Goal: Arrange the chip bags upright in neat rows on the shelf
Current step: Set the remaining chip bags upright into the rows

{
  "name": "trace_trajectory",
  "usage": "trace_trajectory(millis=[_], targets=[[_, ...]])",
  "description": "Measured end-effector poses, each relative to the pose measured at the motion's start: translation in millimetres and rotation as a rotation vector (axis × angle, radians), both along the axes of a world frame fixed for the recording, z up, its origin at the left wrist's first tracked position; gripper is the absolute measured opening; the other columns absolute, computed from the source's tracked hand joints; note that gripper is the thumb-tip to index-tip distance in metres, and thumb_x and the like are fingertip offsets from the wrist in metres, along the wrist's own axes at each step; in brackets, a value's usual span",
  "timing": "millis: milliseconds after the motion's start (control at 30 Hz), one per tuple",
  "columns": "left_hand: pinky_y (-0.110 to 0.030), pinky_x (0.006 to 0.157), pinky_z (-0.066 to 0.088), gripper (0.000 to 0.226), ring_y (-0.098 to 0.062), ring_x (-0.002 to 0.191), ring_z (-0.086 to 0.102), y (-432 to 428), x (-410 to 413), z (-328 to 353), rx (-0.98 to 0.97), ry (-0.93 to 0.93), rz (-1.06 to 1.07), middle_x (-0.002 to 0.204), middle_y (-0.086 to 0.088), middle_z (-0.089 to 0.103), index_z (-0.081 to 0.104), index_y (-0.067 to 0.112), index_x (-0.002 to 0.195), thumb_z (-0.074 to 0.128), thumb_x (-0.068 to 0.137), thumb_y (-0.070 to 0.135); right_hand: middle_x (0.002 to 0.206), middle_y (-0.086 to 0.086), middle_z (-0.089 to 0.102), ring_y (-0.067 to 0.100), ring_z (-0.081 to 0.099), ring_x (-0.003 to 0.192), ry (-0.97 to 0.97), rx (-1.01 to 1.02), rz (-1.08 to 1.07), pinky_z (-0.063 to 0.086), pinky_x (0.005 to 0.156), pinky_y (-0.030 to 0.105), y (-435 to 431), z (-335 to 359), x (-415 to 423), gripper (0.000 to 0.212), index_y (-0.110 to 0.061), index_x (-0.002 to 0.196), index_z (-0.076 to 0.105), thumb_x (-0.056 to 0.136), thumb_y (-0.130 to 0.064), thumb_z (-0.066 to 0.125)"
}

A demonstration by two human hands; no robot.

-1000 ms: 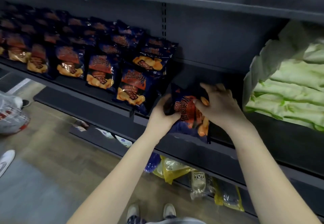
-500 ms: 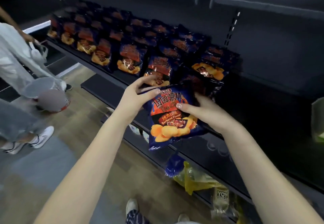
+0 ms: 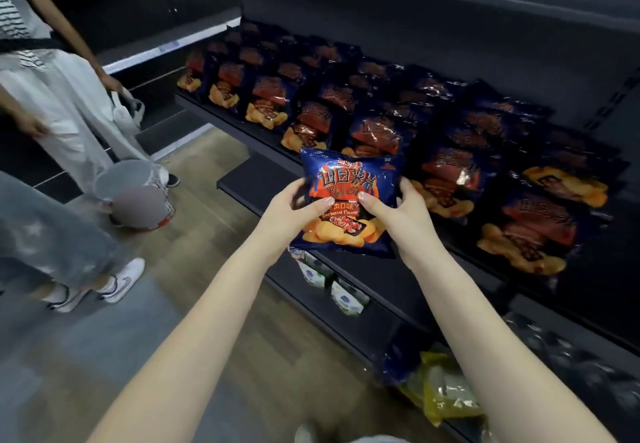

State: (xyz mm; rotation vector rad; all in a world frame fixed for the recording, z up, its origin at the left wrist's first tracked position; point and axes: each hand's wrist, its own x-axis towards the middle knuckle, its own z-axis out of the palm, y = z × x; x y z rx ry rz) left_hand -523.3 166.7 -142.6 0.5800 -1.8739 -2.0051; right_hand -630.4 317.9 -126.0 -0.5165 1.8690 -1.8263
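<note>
1 wide-angle camera, worn on the person's head, gives the only view. It looks forward and steeply down, turned a little to the right, so the shelf [image 3: 491,283] runs diagonally from upper left to lower right and its edges bow. Both forearms rise from the bottom edge to the left hand [image 3: 291,210] and right hand [image 3: 398,210], which hold a chip bag [image 3: 349,179] near the lens at centre. The wooden floor [image 3: 207,252] fills the lower left.

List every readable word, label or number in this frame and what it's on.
"田园薯片": held chip bag, top.
"Potato Ch": same bag, rest covered.
"Barbecue Flavor": same bag, below.
Print on shelved chip bags and lower-shelf packs: too blurred to read.
</note>
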Motion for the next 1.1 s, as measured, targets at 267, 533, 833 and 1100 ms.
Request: trace_trajectory(millis=[267, 533, 833, 1100], targets=[[-0.029, 0.076, 0.056, 0.038, -0.015, 0.096, 0.068, -48.5, -10.5, -18.3, -0.02, -0.032, -0.076, 0.104, 0.007, 0.071, 0.06, 0.035, 0.107, 0.075, 0.073, 0.035, 0.116, 0.008, 0.065, 0.017, 0.066, 0.099, -0.013, 0.031, -0.084, 0.055, 0.086, 0.037, -43.2, -13.3, 3.0, 0.049, -0.013, 0.127, 0.048, 0.083, -0.011, 0.071], [-0.041, 0.088, 0.053, 0.047, -0.016, 0.101, 0.064, -83.8, -73.2, -32.7, -0.05, -0.103, -0.033, 0.115, 0.001, 0.063, 0.051, 0.026, 0.117, 0.075, 0.076, 0.027, 0.103, -0.015, 0.062, 0.01, 0.062, 0.1, 0.037, 0.094, -0.143, 0.049, 0.096, 0.043, -76.9, -26.3, -49.1, 0.037, -0.03, 0.11, 0.05, 0.082, -0.02, 0.072], [-0.033, 0.079, 0.055, 0.075, -0.019, 0.098, 0.066, -157.0, -122.4, -25.3, 0.001, -0.166, -0.233, 0.115, -0.006, 0.062, 0.042, 0.022, 0.122, 0.076, 0.057, 0.034, 0.122, -0.007, 0.055, 0.015, 0.051, 0.118, 0.119, 0.173, -0.189, 0.04, 0.101, 0.027, -133.2, -33.0, -82.3, 0.058, -0.015, 0.129, 0.046, 0.08, -0.028, 0.074], [-0.021, 0.089, 0.048, 0.056, -0.007, 0.111, 0.058, -189.1, -154.6, -42.7, 0.047, -0.167, -0.437, 0.113, 0.013, 0.066, 0.047, 0.032, 0.118, 0.069, 0.069, 0.018, 0.124, -0.01, 0.057, 0.003, 0.051, 0.115, 0.165, 0.223, -0.23, 0.036, 0.094, 0.014, -146.6, -31.7, -91.0, 0.058, -0.023, 0.132, 0.043, 0.081, -0.023, 0.072]])
